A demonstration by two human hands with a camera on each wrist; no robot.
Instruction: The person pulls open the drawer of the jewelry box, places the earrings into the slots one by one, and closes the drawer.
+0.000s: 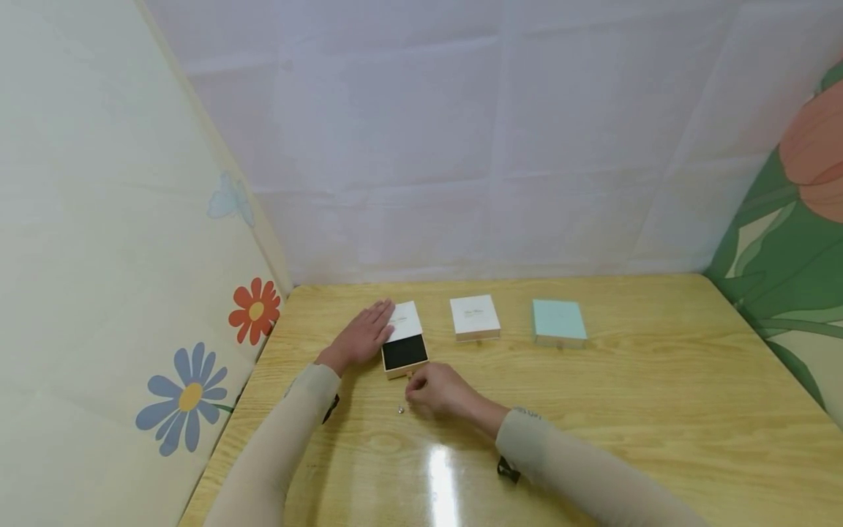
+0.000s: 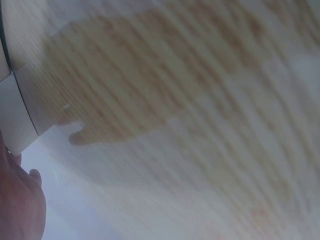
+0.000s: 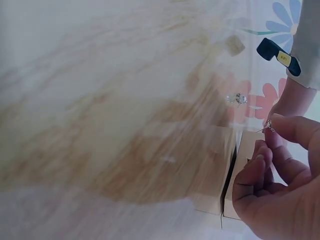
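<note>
A white drawer box [image 1: 409,320] lies at the left of the table, its tray slid out toward me and showing a black lining [image 1: 405,353]. My left hand [image 1: 362,337] rests with straight fingers along the box's left side and top. Just in front of the tray, my right hand [image 1: 443,389] pinches a small sparkling stud earring [image 3: 270,125] between thumb and forefinger; its thin post sticks out. A second sparkling earring [image 3: 241,98] lies on the table, left of the right hand in the head view.
Right of the drawer box stand another white box [image 1: 476,316] and a mint-green box [image 1: 558,320], both closed. The wood-grain table [image 1: 658,380] is glossy and reflects light. A pale cloth [image 1: 421,146] hangs behind it, with flower-printed panels at both sides.
</note>
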